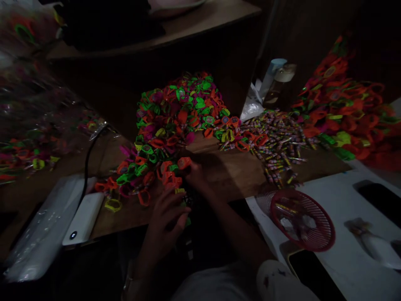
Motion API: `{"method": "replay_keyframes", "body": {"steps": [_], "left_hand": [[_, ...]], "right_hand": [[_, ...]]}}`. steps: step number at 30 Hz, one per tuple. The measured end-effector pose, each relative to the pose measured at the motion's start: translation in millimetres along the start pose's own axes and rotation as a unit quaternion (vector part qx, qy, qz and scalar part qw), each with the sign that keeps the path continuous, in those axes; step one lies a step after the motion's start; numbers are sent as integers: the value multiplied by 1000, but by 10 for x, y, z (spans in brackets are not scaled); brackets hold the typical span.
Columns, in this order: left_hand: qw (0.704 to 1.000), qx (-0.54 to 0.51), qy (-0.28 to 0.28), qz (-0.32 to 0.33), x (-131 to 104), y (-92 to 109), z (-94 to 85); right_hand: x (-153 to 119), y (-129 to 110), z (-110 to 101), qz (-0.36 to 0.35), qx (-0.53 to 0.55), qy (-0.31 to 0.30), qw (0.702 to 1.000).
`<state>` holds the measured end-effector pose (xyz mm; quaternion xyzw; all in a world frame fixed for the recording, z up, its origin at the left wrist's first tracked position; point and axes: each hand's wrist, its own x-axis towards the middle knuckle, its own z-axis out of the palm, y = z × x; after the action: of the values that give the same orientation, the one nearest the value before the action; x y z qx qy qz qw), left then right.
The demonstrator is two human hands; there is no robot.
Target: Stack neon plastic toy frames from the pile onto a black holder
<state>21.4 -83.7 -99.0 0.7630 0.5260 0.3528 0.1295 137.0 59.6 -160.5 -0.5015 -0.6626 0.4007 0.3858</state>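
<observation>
The scene is dim. A heap of small neon toy watches (178, 113) in orange, green, pink and yellow lies on a brown wooden board (232, 171). My right hand (196, 173) reaches into the near edge of the heap and pinches an orange toy watch (184, 162). My left hand (167, 221) is lower, at the board's front edge, fingers curled around a small item with green and yellow parts (183, 196); what it is I cannot tell.
A pile of thin wrapped sticks (278, 146) lies right of the heap, another neon pile (344, 104) far right. A red mesh basket (302, 219), two dark phones (380, 196) and a bottle (277, 81) are on the right. A white power bank (83, 219) with cable lies left.
</observation>
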Motion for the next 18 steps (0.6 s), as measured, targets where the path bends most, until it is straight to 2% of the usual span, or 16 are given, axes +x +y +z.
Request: {"method": "replay_keyframes", "body": {"steps": [4, 6, 9, 11, 13, 14, 18], "left_hand": [[995, 17, 83, -48, 314, -82, -75], [993, 23, 93, -75, 561, -179, -71], [992, 20, 45, -112, 907, -339, 12], [993, 13, -17, -116, 1048, -418, 84], [992, 11, -60, -111, 1094, -467, 135], [992, 12, -65, -110, 1088, -481, 147], [993, 13, -30, -112, 973, -508, 108]], "right_hand": [[-53, -19, 98, 6, -30, 1, 1000], [-39, -20, 34, -7, -29, -30, 999], [142, -43, -214, -35, -87, -143, 985], [381, -91, -376, -15, -177, -153, 972], [666, -159, -445, 23, -252, -106, 962], [804, -194, -437, 39, -275, -86, 957], [1187, -310, -246, 85, -339, -83, 933]]}}
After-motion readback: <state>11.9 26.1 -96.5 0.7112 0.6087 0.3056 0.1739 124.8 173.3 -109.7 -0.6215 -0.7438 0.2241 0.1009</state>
